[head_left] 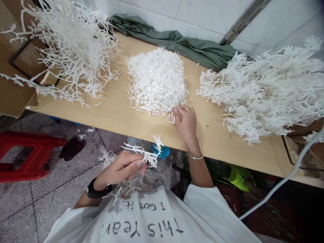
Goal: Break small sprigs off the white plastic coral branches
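Note:
My left hand (129, 166), with a dark band at its wrist, is closed on a white branched plastic stem (151, 157) in front of my body, off the table's near edge. On the table, my right hand (185, 122) is at the lower right corner of a heap of small white sprigs (158, 81). Its thumb and fingers are pinched together at the sprigs; what lies between the fingertips is too small to make out.
Bare white branches (76, 50) are piled at the left and fuller white branches (263, 91) at the right of the table (136, 125). Green cloth (174, 42) lies along the tiled wall. A red stool (30, 152) stands at the left; a pale cable (280, 189) crosses at the right.

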The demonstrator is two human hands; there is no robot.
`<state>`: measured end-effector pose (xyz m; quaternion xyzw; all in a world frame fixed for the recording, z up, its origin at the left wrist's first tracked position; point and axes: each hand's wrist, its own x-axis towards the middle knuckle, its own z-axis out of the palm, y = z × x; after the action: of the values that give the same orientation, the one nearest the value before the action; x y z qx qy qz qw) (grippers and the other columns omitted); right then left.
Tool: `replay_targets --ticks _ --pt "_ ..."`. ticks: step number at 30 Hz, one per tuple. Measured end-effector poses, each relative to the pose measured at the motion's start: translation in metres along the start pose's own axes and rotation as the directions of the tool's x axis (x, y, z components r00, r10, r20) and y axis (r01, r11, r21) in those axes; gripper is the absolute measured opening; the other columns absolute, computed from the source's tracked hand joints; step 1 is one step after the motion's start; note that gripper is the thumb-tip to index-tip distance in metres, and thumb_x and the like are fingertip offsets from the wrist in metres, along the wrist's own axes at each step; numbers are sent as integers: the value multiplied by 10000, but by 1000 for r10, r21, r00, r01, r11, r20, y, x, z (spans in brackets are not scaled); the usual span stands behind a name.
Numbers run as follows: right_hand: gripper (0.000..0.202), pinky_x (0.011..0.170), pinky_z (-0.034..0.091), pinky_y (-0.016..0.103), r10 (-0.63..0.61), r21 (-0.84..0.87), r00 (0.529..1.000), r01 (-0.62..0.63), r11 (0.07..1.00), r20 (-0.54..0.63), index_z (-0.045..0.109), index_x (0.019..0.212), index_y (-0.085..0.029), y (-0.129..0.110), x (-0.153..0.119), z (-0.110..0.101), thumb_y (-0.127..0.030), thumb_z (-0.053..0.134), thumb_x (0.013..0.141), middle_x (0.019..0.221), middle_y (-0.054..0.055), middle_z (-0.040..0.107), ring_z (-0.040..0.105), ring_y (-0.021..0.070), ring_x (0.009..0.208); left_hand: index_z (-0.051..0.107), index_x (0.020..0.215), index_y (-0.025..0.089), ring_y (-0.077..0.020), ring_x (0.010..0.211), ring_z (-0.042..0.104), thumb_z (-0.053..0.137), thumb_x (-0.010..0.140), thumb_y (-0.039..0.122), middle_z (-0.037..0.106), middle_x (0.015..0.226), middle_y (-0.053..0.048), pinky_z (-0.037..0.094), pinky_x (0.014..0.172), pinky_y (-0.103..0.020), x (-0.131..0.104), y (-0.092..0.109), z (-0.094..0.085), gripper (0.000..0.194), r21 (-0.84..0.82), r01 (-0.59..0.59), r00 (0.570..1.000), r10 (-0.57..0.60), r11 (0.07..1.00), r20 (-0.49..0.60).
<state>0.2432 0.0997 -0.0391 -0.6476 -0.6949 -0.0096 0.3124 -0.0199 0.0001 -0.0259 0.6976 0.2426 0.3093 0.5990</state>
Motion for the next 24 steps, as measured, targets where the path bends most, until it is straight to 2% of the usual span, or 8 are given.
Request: replay_targets --ticks 4,7,9,11,13,17,19,24 --pt "394 818 358 401 56 -16 991 -59 998 -125 504 553 -190 -7 -2 -13 -426 542 866 630 36 563 494 201 733 626 745 136 -64 337 394 339 983 400 451 397 36 350 456 -186 2 -6 -1 457 -114 60 998 -61 992 -2" --pt "400 754 388 360 81 375 996 -62 925 -35 524 566 -201 -28 -13 -22 -499 584 826 609 16 553 491 169 661 608 713 136 -54 316 357 344 974 441 424 391 42 304 412 -182 5 -8 0 481 -232 78 997 -81 970 -2" --pt "390 689 411 332 -22 712 985 -107 694 170 634 768 -218 -47 -25 -26 -572 495 852 752 40 628 530 169 691 585 677 136 -50 303 327 351 966 466 393 378 50 271 389 -186 8 -7 0 497 -290 87 996 -94 953 -11" --pt "478 657 425 319 -186 879 924 -233 416 333 651 983 -227 -65 -38 -27 -622 407 869 930 67 661 556 171 742 571 664 137 -51 302 313 361 959 478 379 372 56 253 381 -188 12 -5 1 497 -298 116 992 -127 947 -17" --pt "491 636 421 307 -251 898 871 -365 247 423 647 1019 -207 -77 -49 -25 -610 403 877 951 74 659 544 160 722 570 682 138 -53 313 319 370 958 473 385 376 61 255 388 -185 14 -3 2 478 -263 153 986 -166 953 -27" --pt "368 538 347 259 -177 842 827 -539 19 533 591 850 -186 -81 -55 -18 -551 581 805 667 2 567 427 112 551 567 713 141 -52 328 321 364 971 437 387 374 74 266 412 -177 15 0 4 442 -200 199 975 -215 959 -62" --pt "367 499 298 243 -229 804 796 -589 -80 560 521 768 -198 -78 -54 -17 -548 632 763 577 -38 479 357 97 496 562 712 142 -50 329 319 357 975 432 385 369 76 259 415 -174 14 1 4 442 -196 207 972 -223 959 -66" --pt "474 469 249 242 -362 765 734 -639 -79 575 481 671 -189 -78 -59 -15 -644 510 799 557 -35 406 323 96 479 542 719 146 -42 331 295 356 980 418 377 379 81 228 407 -173 13 1 6 420 -223 211 969 -235 952 -83"
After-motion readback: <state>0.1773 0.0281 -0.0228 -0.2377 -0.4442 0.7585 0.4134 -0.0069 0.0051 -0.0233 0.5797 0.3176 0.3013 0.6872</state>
